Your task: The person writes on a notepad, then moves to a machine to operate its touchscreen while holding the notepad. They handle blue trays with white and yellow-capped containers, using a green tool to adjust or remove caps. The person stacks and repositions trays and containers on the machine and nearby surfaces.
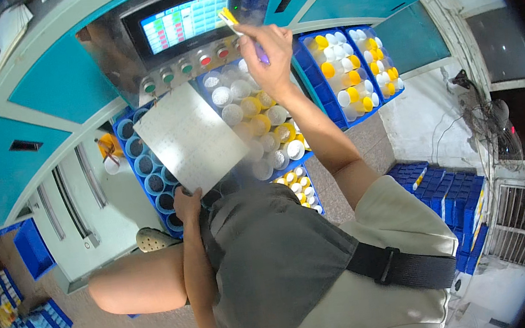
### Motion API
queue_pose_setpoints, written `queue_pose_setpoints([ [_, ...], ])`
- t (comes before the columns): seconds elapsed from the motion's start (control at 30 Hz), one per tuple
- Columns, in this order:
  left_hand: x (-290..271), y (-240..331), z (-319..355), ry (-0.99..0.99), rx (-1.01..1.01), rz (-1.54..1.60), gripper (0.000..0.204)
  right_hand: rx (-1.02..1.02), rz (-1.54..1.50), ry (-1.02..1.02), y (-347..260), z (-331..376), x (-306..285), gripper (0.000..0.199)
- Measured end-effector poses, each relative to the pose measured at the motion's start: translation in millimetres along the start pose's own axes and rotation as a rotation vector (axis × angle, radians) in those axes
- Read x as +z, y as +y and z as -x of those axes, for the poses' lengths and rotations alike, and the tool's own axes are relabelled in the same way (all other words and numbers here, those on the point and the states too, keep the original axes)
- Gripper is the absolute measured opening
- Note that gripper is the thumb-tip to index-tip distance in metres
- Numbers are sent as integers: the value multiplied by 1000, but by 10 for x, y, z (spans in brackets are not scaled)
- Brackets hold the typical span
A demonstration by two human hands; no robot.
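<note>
My right hand (270,57) is raised toward the machine's control panel and grips a pen (237,29) with a yellow top, whose tip is at the right edge of the lit touch screen (185,21). My left hand (187,204) holds a white sheet of paper (191,138) with rows of handwriting by its lower corner, above my lap. A row of round buttons (185,66), green and red, runs under the screen.
Blue crates (355,68) of bottles with white and yellow caps stand below the panel and to the right. A crate of dark round containers (148,169) sits at the left. Stacked empty blue crates (452,201) lie at the right, small blue trays (36,322) at lower left.
</note>
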State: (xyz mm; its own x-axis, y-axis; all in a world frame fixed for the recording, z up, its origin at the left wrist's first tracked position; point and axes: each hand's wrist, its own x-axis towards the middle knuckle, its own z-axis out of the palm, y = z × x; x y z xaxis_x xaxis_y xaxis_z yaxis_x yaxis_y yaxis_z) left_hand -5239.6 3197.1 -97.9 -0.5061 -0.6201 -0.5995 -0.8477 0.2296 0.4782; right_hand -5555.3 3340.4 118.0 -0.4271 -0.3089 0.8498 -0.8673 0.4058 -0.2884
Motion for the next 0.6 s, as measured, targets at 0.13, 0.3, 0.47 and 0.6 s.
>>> queue_pose_setpoints([
  [0.13, -22, 10, 21, -6, 13, 53, 61, 45, 4, 5, -10, -16, 14, 19],
  [0.3, -31, 20, 37, 10, 25, 29, 60, 65, 38, 34, 28, -28, 34, 18],
  [0.47, -30, 26, 28, -11, 9, 24, 60, 9, -50, 42, 31, -47, 78, 17],
  [0.6, -35, 29, 27, -11, 17, 36, 61, 33, -53, 1, 12, -6, 112, 16],
])
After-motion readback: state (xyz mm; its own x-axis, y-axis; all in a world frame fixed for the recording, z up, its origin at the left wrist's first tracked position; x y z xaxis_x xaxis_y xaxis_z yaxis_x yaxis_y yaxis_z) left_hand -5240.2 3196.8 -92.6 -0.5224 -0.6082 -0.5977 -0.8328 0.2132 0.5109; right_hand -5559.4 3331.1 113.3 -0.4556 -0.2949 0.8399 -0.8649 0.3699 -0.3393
